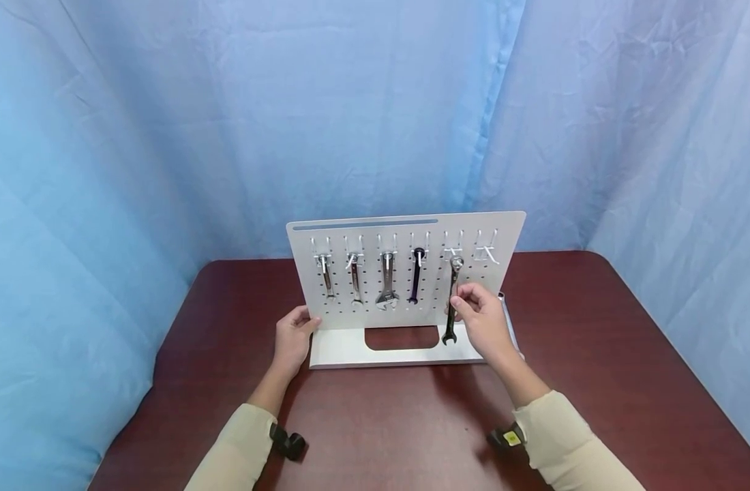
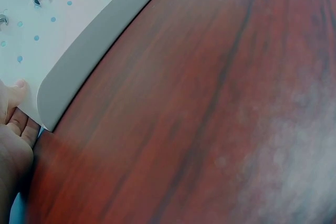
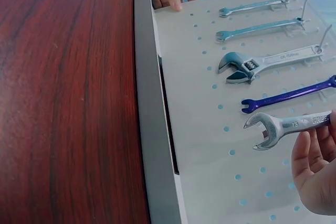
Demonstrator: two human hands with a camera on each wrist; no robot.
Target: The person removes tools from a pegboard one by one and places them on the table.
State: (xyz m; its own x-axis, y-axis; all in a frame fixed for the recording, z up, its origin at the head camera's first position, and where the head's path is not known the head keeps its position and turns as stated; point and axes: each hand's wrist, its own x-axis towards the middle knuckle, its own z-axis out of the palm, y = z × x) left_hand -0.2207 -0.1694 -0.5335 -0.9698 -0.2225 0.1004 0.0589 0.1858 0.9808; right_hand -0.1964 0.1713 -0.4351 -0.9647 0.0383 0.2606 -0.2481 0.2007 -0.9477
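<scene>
My right hand [image 1: 484, 320] pinches a silver combination wrench [image 1: 454, 276] by its shaft, in front of the white pegboard [image 1: 344, 316]. The wrench's ring end is up at the fifth hook from the left; whether it sits on that hook I cannot tell. Its open end points down, and in the right wrist view this jawed end [image 3: 269, 130] stands out over the board. My left hand [image 1: 293, 339] grips the board's lower left edge, thumb on the front face and fingers behind, as the left wrist view also shows at the board's corner [image 2: 31, 98].
Two small silver wrenches [image 1: 327, 278], an adjustable wrench [image 1: 387, 279] and a dark purple wrench [image 1: 415, 278] hang on the hooks to the left. The far right hook [image 1: 488, 254] is bare. Blue curtains [image 1: 363, 123] surround the brown table [image 1: 375, 416].
</scene>
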